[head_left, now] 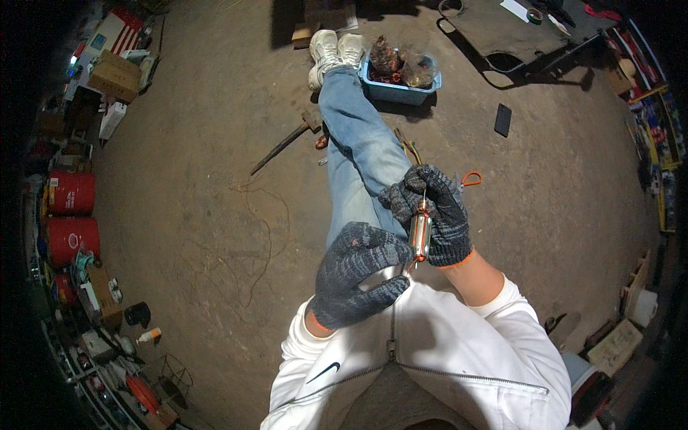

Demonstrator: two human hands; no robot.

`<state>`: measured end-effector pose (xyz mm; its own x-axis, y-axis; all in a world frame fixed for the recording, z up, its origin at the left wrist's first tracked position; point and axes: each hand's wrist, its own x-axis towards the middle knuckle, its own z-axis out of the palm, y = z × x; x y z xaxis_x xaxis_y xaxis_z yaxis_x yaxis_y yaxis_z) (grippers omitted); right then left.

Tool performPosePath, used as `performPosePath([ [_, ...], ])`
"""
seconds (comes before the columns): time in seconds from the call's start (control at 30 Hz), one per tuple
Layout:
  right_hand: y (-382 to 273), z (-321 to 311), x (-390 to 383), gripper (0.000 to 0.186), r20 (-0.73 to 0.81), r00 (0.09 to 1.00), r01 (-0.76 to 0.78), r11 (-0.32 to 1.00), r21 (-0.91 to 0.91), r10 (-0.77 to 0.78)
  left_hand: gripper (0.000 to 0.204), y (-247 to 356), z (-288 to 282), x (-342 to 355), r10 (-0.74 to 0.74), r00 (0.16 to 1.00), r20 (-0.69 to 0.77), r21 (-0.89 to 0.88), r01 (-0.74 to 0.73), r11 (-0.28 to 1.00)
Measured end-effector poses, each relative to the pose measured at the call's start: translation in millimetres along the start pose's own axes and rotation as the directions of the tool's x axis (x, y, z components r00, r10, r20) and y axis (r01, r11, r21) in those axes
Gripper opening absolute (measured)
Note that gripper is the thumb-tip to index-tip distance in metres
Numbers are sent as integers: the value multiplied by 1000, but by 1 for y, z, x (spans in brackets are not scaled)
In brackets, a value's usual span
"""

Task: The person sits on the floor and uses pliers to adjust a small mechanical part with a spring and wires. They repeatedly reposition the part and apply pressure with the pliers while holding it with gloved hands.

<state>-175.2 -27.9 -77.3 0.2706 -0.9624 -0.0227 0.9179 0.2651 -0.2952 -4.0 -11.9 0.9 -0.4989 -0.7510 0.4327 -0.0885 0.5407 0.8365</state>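
Observation:
My right hand (441,215), in a dark knit glove, is closed on a small silver cylinder (421,236) with copper-orange parts and a thin rod at its top. My gloved left hand (358,276) curls beside the cylinder's lower end, near a short thin wire; what its fingertips hold, if anything, is unclear. Both are over my jeans-clad legs (362,140), stretched out on the floor. A tool with orange loop handles (471,179) lies right of them, and yellowish tool handles (410,147) show beside my leg. A hammer (283,143) lies to the left.
A blue tub (399,93) with bagged scrap sits by my shoes (331,54). A phone (502,120) lies at right, below a dark platform (509,32). Loose wire lies on the floor (179,186). Red drums (72,240), boxes (111,75) and assorted items line both sides.

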Motion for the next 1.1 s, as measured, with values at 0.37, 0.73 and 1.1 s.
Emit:
performPosePath([
  [0.37,24,-12,-7,36,100,995,13,994,-106,-2,40,-6,16,3,-135,984,-119,5,136,991],
  [0.73,34,-7,-15,33,-50,999,1,976,-217,-12,40,-13,25,8,-108,986,-129,162,129,978],
  [1.1,42,-17,-23,37,451,887,451,-403,-796,101,31,-19,24,16,164,983,-78,560,-93,823],
])
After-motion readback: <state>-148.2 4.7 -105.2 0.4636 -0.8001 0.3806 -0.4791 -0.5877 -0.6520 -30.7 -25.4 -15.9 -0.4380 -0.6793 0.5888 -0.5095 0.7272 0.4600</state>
